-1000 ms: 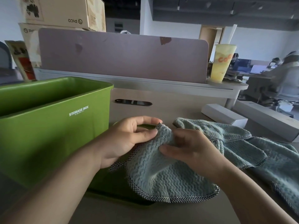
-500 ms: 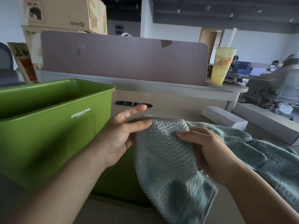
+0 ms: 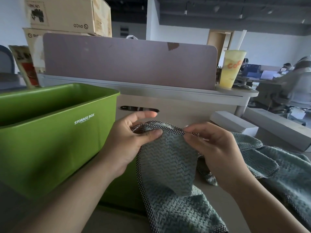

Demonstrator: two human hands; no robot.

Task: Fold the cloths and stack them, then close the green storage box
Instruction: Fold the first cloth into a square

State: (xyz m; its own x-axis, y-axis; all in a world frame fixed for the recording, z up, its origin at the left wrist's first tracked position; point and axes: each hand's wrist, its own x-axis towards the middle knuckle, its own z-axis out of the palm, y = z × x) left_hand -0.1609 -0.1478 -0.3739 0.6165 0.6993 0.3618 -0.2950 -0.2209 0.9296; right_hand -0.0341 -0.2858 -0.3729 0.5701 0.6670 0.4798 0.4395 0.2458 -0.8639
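Observation:
A teal cloth (image 3: 168,165) with a checkered border hangs in front of me, lifted off the desk. My left hand (image 3: 129,142) pinches its top edge on the left and my right hand (image 3: 213,148) pinches the same edge on the right. More teal cloths (image 3: 272,169) lie crumpled on the desk to the right. The green storage box (image 3: 50,142) stands open at the left, touching my left wrist. A flat green piece (image 3: 121,197), perhaps its lid, lies on the desk beside the box under the hanging cloth.
A mauve divider panel (image 3: 129,64) closes off the back of the desk. A yellow drink cup (image 3: 232,68) stands on the ledge at right. Two long white boxes (image 3: 234,123) lie at the right. Cardboard boxes (image 3: 67,14) are stacked behind the divider.
Both hands have raised the cloth off the desk and slid apart along its top edge. The cloth now hangs down lengthwise instead of lying bunched.

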